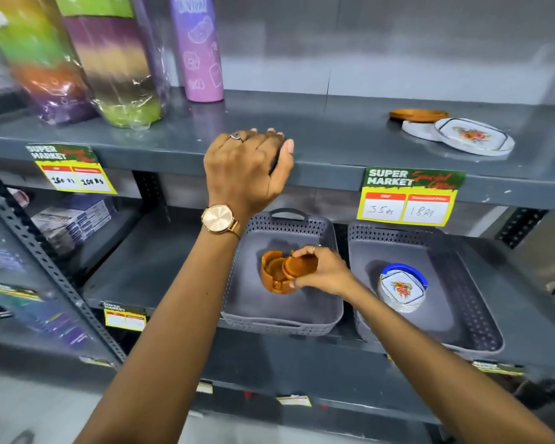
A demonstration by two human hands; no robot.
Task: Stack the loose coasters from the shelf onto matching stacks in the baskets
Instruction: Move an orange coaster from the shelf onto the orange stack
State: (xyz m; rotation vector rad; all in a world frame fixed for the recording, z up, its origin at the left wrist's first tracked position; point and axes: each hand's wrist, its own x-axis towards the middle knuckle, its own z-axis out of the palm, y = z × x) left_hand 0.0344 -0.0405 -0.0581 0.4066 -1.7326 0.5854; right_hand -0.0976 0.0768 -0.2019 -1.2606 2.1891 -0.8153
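Note:
My right hand (322,270) grips a brown round coaster (300,265), held tilted over the brown coaster holder (271,274) in the left grey basket (282,322). My left hand (247,168) rests on the front edge of the upper shelf (302,136), fingers curled over it, holding nothing. On the right of that upper shelf lie a loose brown coaster (418,115), a plain white coaster (418,129) and a white floral coaster (474,136). The right grey basket (481,334) holds a stack of white floral coasters (402,290) in a blue holder.
Wrapped coloured rolls (109,68) and a purple bottle (199,49) stand at the upper shelf's left. Price tags (410,197) hang from the shelf edge. Boxed goods (71,219) sit on the lower left shelf.

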